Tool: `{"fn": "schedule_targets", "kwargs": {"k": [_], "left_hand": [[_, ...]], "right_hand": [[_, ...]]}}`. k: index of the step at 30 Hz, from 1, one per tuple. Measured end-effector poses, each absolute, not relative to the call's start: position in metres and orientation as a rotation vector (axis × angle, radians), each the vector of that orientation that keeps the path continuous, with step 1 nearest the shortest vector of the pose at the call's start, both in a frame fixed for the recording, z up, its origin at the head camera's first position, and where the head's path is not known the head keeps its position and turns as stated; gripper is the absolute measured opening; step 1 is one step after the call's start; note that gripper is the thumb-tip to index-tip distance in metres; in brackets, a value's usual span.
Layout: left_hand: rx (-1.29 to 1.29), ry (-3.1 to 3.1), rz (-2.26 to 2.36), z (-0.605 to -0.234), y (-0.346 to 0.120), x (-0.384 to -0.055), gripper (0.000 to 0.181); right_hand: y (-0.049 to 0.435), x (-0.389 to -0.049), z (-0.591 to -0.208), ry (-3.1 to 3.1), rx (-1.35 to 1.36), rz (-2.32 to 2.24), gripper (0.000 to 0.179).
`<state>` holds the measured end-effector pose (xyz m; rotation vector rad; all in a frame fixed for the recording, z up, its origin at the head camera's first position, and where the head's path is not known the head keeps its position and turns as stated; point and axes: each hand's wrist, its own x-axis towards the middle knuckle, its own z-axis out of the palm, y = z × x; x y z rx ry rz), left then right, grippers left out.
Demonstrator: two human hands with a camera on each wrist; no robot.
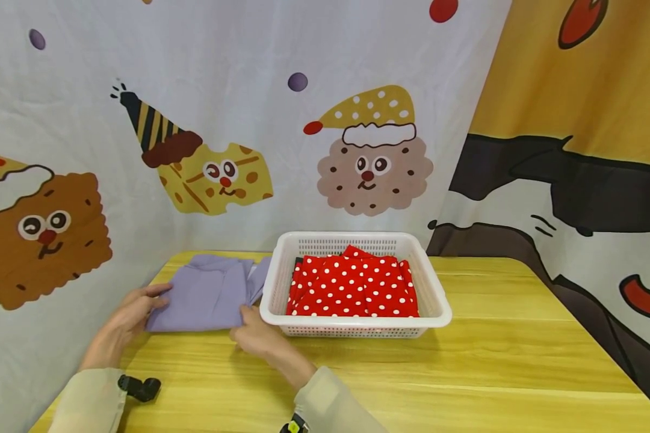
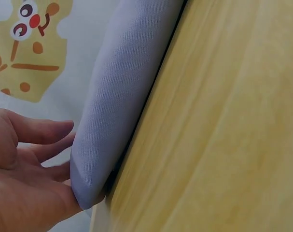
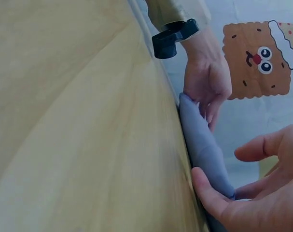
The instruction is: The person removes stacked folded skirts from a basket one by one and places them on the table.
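A folded lavender garment [image 1: 203, 294] lies on the table's left part, its layers stacked and a loose fold sticking out on the right against the basket. My left hand [image 1: 135, 310] is at its left edge; in the left wrist view the fingers reach along the end of the cloth and the thumb stands off it. At the front right corner is my right hand [image 1: 257, 331]. The right wrist view shows its fingers [image 3: 209, 193] relaxed against the cloth's edge, one low by the tabletop, the thumb raised away.
A white plastic basket [image 1: 357, 322] stands right of the garment, near the table's back edge. In it lies a folded red cloth with white dots [image 1: 352, 285], with something dark beside it. A printed curtain [image 1: 238, 72] hangs behind the wooden table [image 1: 493, 361].
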<state>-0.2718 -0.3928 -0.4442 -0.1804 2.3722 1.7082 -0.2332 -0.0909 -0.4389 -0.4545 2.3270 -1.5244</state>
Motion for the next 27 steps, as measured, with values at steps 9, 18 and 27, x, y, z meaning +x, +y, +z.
{"fn": "schedule_targets", "kwargs": {"k": [9, 18, 27], "left_hand": [[-0.291, 2.546, 1.558, -0.434, -0.388, -0.274, 0.068], [-0.276, 2.753, 1.468, -0.416, -0.373, -0.269, 0.069], [-0.016, 2.994, 1.347, -0.368, -0.324, -0.258, 0.064]], "right_hand": [[-0.092, -0.224, -0.422, 2.465, -0.432, -1.294, 0.085], [-0.090, -0.208, -0.392, 2.516, -0.630, -1.247, 0.076], [-0.048, -0.208, -0.337, 2.512, -0.896, -1.690, 0.053]]}}
